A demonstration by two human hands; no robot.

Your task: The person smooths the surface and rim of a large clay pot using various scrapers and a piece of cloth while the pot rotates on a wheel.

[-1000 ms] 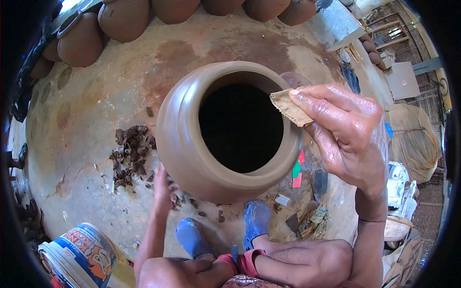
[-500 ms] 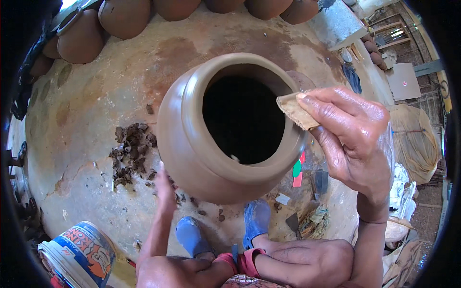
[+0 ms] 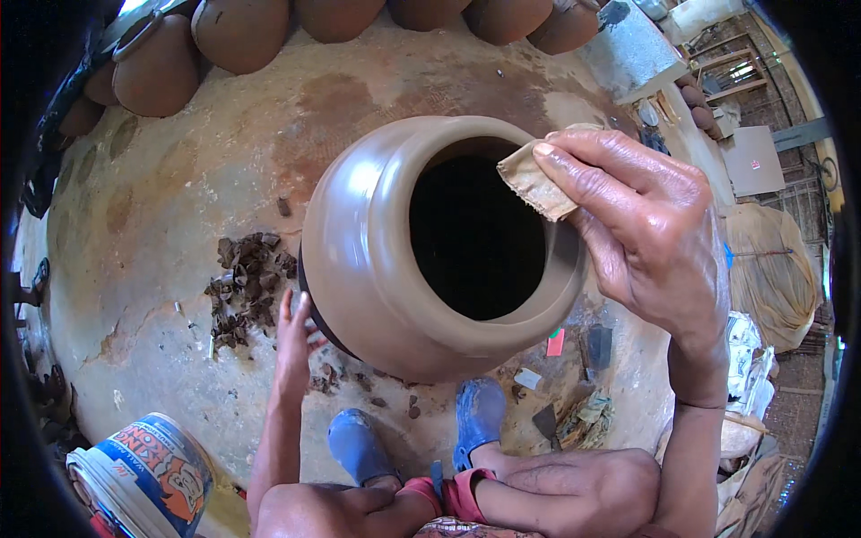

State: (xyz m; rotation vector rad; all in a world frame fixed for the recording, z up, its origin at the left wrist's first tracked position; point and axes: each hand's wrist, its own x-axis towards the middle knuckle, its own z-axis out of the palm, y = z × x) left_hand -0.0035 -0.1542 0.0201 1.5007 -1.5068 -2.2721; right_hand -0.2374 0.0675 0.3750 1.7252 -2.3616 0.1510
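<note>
A large wet clay pot (image 3: 359, 269) with a rounded rim and a wide dark mouth stands in front of me. My right hand (image 3: 641, 215) pinches a folded tan cloth (image 3: 538, 182) between thumb and fingers, over the right part of the pot's rim. Low at the pot's left side, my left hand (image 3: 296, 336) has its fingers apart and holds nothing. Its fingertips are close to a dark edge (image 3: 316, 309) beneath the pot; whether they touch it I cannot tell. The pot's inside is too dark to make out.
Dark clay scraps (image 3: 247, 282) lie in a heap on the floor at left. A white and blue bucket (image 3: 148, 475) stands at lower left. Several finished pots (image 3: 238, 31) line the far side. A crumpled rag (image 3: 587, 420) lies right of my blue clogs (image 3: 480, 412).
The pot's mouth has shifted right and nearer, and a dark edge now shows at its lower left. My right hand has moved slightly left with the cloth; my left hand's fingers have spread.
</note>
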